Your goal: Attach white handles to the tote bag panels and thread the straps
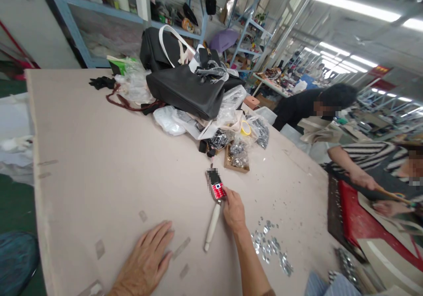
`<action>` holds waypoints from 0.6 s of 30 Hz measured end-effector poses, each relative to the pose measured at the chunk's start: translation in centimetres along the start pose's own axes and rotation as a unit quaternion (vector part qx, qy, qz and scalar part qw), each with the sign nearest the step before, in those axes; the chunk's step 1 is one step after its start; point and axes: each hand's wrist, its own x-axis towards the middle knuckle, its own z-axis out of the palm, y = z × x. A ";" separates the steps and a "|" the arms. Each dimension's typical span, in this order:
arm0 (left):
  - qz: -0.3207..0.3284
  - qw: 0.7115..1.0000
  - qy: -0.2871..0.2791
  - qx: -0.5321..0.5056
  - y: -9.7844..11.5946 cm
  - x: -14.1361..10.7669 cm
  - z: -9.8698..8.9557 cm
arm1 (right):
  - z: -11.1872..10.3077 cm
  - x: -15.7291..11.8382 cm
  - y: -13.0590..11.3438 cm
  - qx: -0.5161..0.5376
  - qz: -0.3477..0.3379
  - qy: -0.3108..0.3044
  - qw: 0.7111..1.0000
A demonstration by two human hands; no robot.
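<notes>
On the beige tabletop (109, 168), my left hand (145, 256) rests palm down with its fingers stretched out, holding nothing. My right hand (234, 210) is at the lower right corner of a mobile phone (216, 185) with a red keypad and a dark screen. Its fingers are bent, with the fingertips against the phone's edge by the keys. Just below the phone lies a tool with a whitish handle (213, 227); its kind is unclear. Small shiny silver discs (271, 245) are scattered right of my right forearm.
Black handbags (188, 88) are heaped at the table's far side among plastic bags. A small cardboard box (236, 166) holds bagged metal parts. One person (307, 104) bends over work beyond; another in striped sleeves (366, 155) works at right beside red material (357, 207).
</notes>
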 end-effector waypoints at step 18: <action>0.008 1.000 0.005 -0.002 0.0 0.3 -0.2 | -0.3 0.8 -0.5 0.051 0.078 -0.024 0.995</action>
